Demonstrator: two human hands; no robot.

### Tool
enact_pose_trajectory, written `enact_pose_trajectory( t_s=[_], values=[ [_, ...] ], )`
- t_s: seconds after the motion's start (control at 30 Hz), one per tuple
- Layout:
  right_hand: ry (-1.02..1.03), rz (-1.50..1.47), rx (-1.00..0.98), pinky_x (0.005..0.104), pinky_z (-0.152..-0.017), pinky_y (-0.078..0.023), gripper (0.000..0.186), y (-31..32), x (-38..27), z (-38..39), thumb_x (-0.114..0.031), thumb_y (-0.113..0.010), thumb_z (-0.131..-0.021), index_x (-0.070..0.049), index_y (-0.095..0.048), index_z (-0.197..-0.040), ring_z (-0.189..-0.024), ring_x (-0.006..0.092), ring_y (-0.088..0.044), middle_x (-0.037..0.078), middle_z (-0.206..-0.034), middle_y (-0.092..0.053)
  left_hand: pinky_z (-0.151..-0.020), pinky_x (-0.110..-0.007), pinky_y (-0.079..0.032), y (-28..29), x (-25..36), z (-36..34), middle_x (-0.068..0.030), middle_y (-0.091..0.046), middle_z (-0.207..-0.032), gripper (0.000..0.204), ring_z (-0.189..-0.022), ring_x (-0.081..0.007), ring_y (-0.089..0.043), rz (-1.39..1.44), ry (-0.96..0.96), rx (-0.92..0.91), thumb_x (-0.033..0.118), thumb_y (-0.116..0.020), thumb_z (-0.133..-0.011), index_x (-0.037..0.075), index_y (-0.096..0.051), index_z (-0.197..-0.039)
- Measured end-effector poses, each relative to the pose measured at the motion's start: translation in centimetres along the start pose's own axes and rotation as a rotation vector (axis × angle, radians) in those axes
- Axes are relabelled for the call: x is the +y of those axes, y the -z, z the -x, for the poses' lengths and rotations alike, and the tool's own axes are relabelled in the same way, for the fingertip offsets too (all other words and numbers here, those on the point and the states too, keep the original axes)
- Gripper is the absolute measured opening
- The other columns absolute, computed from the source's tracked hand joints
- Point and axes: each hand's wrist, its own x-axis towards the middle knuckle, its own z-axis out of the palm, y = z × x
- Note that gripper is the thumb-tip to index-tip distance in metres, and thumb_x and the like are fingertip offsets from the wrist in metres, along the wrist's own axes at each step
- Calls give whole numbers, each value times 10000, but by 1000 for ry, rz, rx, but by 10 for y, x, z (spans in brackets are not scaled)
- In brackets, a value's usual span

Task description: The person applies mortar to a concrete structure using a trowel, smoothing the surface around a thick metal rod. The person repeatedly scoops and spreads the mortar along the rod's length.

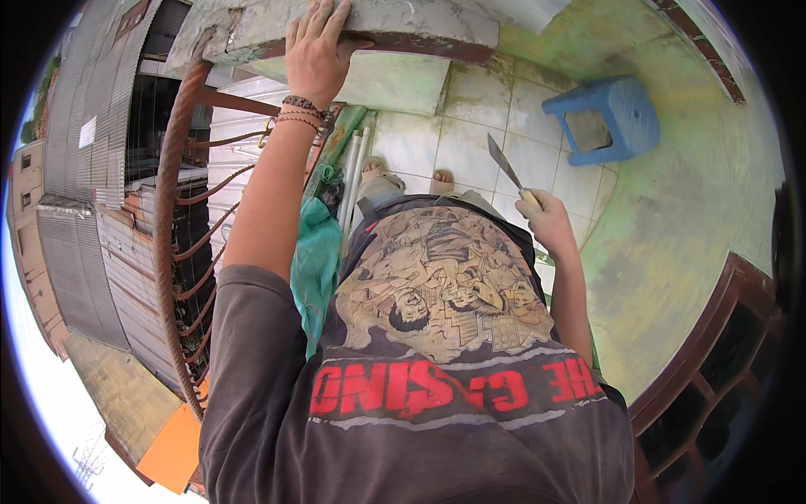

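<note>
My left hand lies flat on top of a worn concrete ledge, its fingers stretched out toward the far side. Braided bracelets circle that wrist. Lower down on the right, my right hand is closed around the pale handle of a putty knife. Its metal blade is seen at a slant and points up and away, over the white floor tiles. The blade touches nothing.
A blue plastic stool stands at the far right by the green-stained wall. A rusty railing runs along the left, with metal-clad buildings beyond it. Pipes and a teal plastic sheet lie beside me. A brown-framed window is at lower right.
</note>
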Motion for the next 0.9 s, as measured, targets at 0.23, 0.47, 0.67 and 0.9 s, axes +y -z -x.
enact_pose_trajectory(
  t_s=[0.23, 0.47, 0.67, 0.9],
  values=[
    [-7, -79, 97, 334, -727, -481, 419, 3, -1, 12, -266, -678, -840, 29, -648, -1136, -785, 182, -594, 120, -867, -657, -1014, -418, -409, -11, -4, -12, -92, -638, -1261, 393, -1213, -283, -551, 59, -150, 39, 245, -711, -820, 113, -668, -1188],
    [175, -505, 147, 274, -596, -411, 346, 3, -47, 30, -249, -655, -922, 19, -647, -1142, -646, 82, -489, -23, -753, -558, -1025, -424, -414, -6, 30, 36, -114, -636, -1267, 284, -1224, -301, -548, 124, 54, 170, 109, -676, -853, 78, -677, -1134],
    [321, -22, 77, 292, -664, -447, 376, 8, -79, 10, -271, -690, -878, 0, -651, -1136, -718, 121, -542, 37, -816, -639, -960, -434, -457, -3, 49, 122, -175, -653, -1204, 224, -1098, -355, -608, 330, 403, -211, 145, -665, -846, 51, -694, -1047],
    [550, 206, -46, 303, -755, -483, 378, 72, -126, -43, -270, -735, -824, -33, -674, -1112, -792, 166, -618, 97, -884, -687, -830, -410, -529, 12, 31, 173, -204, -702, -1001, 321, -941, -361, -674, 441, 619, -562, 215, -704, -823, 22, -687, -1079]
  ],
)
